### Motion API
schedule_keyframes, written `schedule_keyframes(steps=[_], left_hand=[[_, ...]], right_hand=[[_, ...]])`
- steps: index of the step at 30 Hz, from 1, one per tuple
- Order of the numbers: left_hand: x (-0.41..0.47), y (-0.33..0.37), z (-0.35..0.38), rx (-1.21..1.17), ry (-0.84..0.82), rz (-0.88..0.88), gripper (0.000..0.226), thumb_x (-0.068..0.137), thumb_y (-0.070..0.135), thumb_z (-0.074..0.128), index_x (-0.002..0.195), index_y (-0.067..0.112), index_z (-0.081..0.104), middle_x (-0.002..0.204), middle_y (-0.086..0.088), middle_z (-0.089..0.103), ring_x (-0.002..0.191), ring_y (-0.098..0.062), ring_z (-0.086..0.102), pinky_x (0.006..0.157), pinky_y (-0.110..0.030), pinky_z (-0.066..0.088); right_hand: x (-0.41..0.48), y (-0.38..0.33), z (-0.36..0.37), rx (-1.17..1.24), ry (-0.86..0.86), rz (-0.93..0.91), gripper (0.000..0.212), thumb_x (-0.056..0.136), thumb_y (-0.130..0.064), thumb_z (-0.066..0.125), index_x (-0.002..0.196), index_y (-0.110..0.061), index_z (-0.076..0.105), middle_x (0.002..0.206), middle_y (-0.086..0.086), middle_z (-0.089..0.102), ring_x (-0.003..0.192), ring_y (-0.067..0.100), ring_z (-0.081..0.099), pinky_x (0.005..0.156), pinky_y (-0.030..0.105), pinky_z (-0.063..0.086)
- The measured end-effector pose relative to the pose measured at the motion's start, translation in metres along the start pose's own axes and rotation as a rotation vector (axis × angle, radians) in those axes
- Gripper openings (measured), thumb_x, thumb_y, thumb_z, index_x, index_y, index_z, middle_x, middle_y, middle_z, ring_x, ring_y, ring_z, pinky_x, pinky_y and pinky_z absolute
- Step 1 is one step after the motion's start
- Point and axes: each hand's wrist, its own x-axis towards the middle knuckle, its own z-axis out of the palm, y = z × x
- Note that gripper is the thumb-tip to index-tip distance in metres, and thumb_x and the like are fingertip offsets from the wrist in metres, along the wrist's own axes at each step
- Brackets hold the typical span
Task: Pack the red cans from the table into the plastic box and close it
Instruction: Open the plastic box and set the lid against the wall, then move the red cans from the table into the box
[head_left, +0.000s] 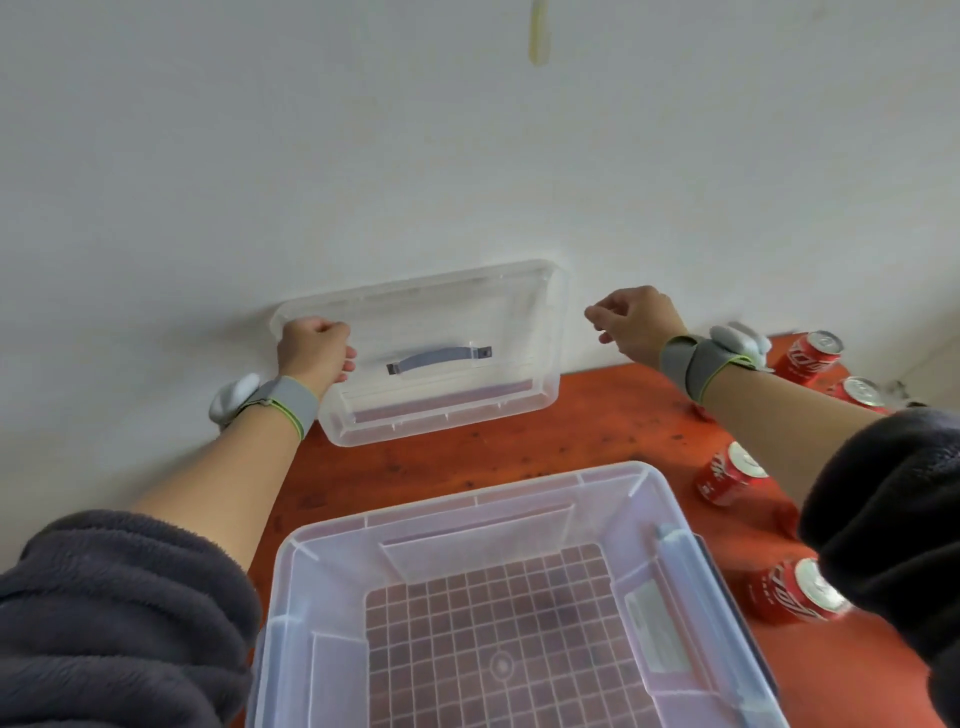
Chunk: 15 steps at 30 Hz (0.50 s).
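Note:
A clear plastic box (291, 566) stands open and empty at the near edge of the red table (597, 421). Its clear lid (524, 322), with a grey handle, leans against the white wall behind it. My left hand (314, 351) grips the lid's left edge. My right hand (634, 322) hovers just right of the lid, fingers loosely curled, holding nothing. Several red cans stand on the table's right side: one (810, 356) at the back, one (860, 392) beside it, one (727, 473) in the middle, and one (800, 592) near the box.
The white wall (467, 156) rises directly behind the table. A grey latch (675, 545) sits on the box's right rim. Both wrists wear grey bands, and my right forearm reaches over the cans.

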Motion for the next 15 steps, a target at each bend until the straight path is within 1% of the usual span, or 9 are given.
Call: schedule_keyframes(steps=[2,3,5,8,11,13,15], left_hand=[[-0.030,0.024,0.027,0.024,-0.064,0.100,0.012,0.085,0.017,0.053,0.078,0.014,0.062,0.069,-0.012,0.066,0.048,-0.021,0.059,0.044,-0.022,0.049],[-0.036,0.031,0.034,0.037,-0.083,0.138,0.013,0.084,0.017,0.054,0.075,0.015,0.062,0.068,-0.011,0.067,0.048,-0.021,0.059,0.044,-0.022,0.049],[-0.065,0.050,0.060,0.067,-0.150,0.232,0.017,0.084,0.019,0.055,0.069,0.019,0.062,0.065,-0.009,0.067,0.047,-0.021,0.060,0.050,-0.024,0.050],[-0.121,0.074,0.100,0.104,-0.248,0.350,0.016,0.083,0.021,0.057,0.068,0.021,0.063,0.064,-0.006,0.068,0.050,-0.023,0.063,0.060,-0.028,0.054],[-0.186,0.086,0.144,0.173,-0.306,0.445,0.016,0.081,0.024,0.059,0.065,0.022,0.063,0.064,-0.004,0.070,0.054,-0.023,0.066,0.064,-0.030,0.055],[-0.234,0.088,0.179,0.223,-0.377,0.496,0.012,0.080,0.025,0.063,0.070,0.020,0.067,0.067,-0.006,0.071,0.065,-0.027,0.070,0.068,-0.033,0.057],[-0.265,0.084,0.205,0.296,-0.446,0.528,0.009,0.079,0.027,0.068,0.082,0.020,0.071,0.070,-0.003,0.068,0.075,-0.027,0.070,0.075,-0.033,0.056]], right_hand=[[-0.025,0.004,-0.030,-0.079,0.012,-0.080,0.017,0.087,-0.039,0.061,0.083,-0.025,0.070,0.073,-0.003,0.073,0.074,0.017,0.070,0.074,0.040,0.058],[-0.030,0.001,-0.034,-0.110,0.008,-0.114,0.018,0.087,-0.038,0.062,0.087,-0.023,0.072,0.071,-0.005,0.071,0.074,0.018,0.069,0.074,0.039,0.057],[-0.053,0.008,-0.059,-0.175,0.016,-0.156,0.022,0.087,-0.038,0.062,0.092,-0.020,0.073,0.072,-0.007,0.068,0.077,0.019,0.067,0.075,0.038,0.056],[-0.090,0.032,-0.101,-0.274,0.023,-0.180,0.024,0.087,-0.040,0.062,0.095,-0.020,0.074,0.076,-0.006,0.066,0.082,0.020,0.064,0.075,0.035,0.052],[-0.129,0.073,-0.142,-0.372,0.007,-0.192,0.024,0.086,-0.042,0.063,0.097,-0.023,0.073,0.081,-0.007,0.067,0.083,0.017,0.061,0.071,0.029,0.046],[-0.154,0.111,-0.167,-0.425,-0.015,-0.184,0.024,0.085,-0.043,0.064,0.097,-0.024,0.072,0.087,-0.005,0.071,0.085,0.018,0.063,0.076,0.032,0.050],[-0.170,0.140,-0.178,-0.466,-0.049,-0.165,0.027,0.085,-0.044,0.065,0.098,-0.022,0.072,0.091,-0.002,0.071,0.088,0.020,0.064,0.079,0.036,0.053]])
